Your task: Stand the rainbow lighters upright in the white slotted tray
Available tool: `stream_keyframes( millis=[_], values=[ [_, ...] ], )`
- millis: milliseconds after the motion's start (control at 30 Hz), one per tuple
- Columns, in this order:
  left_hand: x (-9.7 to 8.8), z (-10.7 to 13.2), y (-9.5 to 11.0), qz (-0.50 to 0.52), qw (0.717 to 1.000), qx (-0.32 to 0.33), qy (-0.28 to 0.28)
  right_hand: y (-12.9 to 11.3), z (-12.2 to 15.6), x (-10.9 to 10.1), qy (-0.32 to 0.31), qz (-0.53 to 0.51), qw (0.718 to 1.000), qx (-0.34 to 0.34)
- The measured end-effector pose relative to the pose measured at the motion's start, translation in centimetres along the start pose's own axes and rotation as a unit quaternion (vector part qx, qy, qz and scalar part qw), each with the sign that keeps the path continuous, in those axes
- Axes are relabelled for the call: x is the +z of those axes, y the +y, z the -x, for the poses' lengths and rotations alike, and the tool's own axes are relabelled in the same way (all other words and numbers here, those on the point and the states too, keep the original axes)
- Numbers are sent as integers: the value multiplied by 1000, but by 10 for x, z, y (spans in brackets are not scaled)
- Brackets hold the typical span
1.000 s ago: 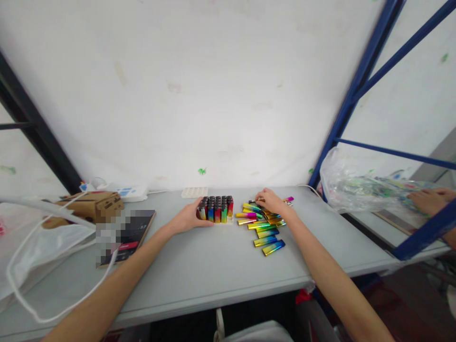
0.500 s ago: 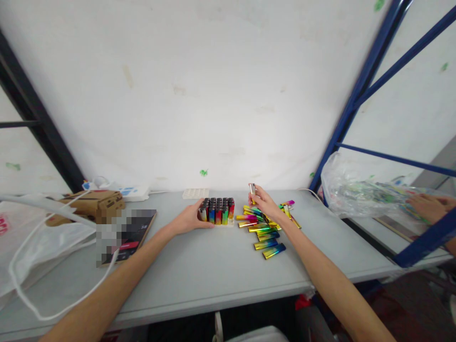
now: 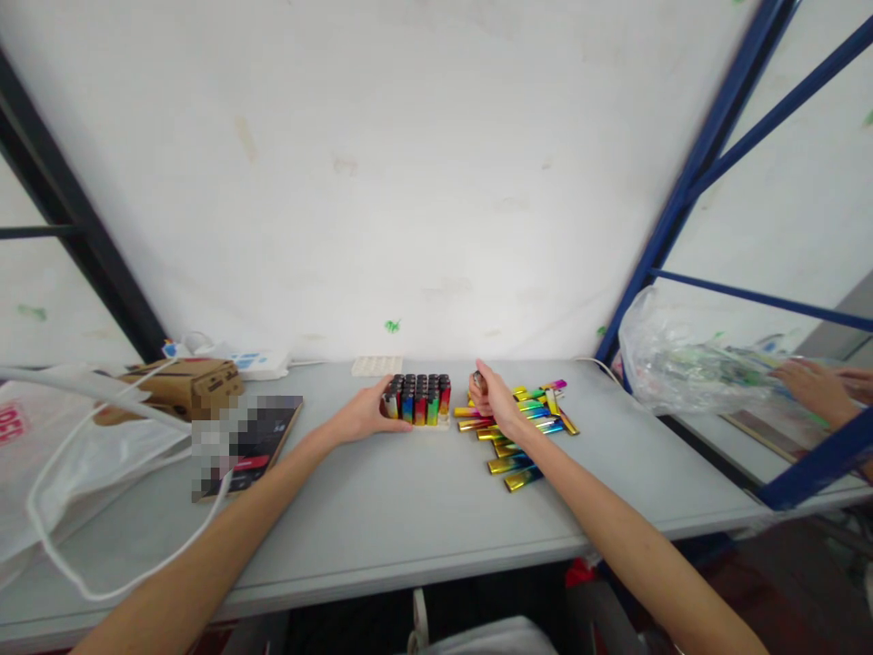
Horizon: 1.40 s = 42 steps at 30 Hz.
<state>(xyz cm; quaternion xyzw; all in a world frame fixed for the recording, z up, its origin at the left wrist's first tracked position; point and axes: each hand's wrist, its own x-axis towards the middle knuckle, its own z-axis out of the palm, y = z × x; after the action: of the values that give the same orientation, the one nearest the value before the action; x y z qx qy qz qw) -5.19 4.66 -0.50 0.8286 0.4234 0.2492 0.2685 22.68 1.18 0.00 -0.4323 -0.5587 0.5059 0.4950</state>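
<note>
Several lighters point(image 3: 421, 400) with black tops stand upright in rows in a white tray point(image 3: 436, 424) on the table. My left hand point(image 3: 372, 409) is wrapped round the left end of the rows, thumb in front and fingers behind. To the right of the tray, a little above the table, my right hand point(image 3: 496, 400) is closed round a lighter point(image 3: 479, 379); only its top end shows. Beneath and beside my right hand lies a loose pile of shiny metallic sleeves point(image 3: 518, 446) in yellow, blue, green and pink.
Another white tray point(image 3: 377, 366) lies against the wall. At the left are a dark box point(image 3: 273, 428), a cardboard box point(image 3: 197, 382), a white bag point(image 3: 61, 491) and a cable. Past a blue post point(image 3: 672, 209), another person's hands point(image 3: 815, 387) are by a clear plastic bag point(image 3: 672, 364).
My right hand has come down slightly and turned, its fingers now closed round the lighter that stood up from them before. My left hand stays at the rows of lighters.
</note>
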Motion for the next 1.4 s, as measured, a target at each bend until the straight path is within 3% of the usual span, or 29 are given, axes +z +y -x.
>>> stream_keyframes(
  millis=[133, 300, 433, 567, 667, 800, 867, 1100, 1267, 1400],
  values=[
    [0, 0, -1, 2, 1000, 9, 0, 2, 2, 5, 38, 40, 998, -25],
    [0, -1, 0, -14, 1000, -3, 6, 4, 1, 3, 36, 66, 997, -29],
    [0, 0, 1, -19, 1000, -8, 4, 2, 2, 1, 14, 77, 996, -32],
    [0, 0, 1, -13, 1000, -4, 1, -1, 4, -2, -13, 102, 990, -94],
    [0, 0, 0, -9, 1000, 6, -2, -6, 7, -3, -15, 184, 972, -145],
    [0, -1, -1, 0, 1000, 15, -2, -11, 10, -4, -13, 329, 912, -246],
    [0, 0, -1, -4, 1000, 11, -1, -11, 11, -4, -30, 366, 895, -255],
    [-1, 0, 1, -3, 1000, 17, 1, 3, 6, -5, 4, 397, 883, -250],
    [0, 0, -1, -6, 1000, 17, 0, 8, 0, -3, -37, 408, 880, -241],
    [0, 0, -1, -6, 1000, 13, -1, -2, -1, -5, -78, 443, 855, -260]
  ],
)
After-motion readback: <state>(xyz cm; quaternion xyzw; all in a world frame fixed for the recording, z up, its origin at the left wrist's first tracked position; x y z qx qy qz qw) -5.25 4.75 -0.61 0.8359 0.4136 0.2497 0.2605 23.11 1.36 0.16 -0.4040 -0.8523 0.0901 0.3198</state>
